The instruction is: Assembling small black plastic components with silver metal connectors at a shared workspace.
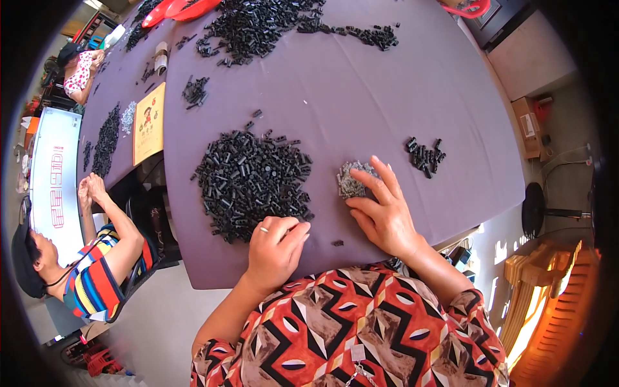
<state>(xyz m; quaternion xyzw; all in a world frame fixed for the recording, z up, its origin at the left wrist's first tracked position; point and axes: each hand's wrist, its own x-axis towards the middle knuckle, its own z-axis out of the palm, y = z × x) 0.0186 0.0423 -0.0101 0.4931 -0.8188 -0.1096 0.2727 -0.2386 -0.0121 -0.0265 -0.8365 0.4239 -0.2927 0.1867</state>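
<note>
My left hand is at the near edge of a large heap of small black cylindrical pieces. Its fingers are curled together, and whatever they hold, if anything, is hidden. A pale ring-like band shows on one finger. My right hand reaches over the near right side of a small pile of greyish clear pieces. Its fingers are apart, with the fingertips over or touching that pile; nothing is visibly held. One tiny dark piece lies on the cloth between my hands.
A smaller group of black pieces lies to the right on the purple-grey tablecloth. Farther off are another black heap, red trays and a yellow booklet. A co-worker in a striped top sits at the left.
</note>
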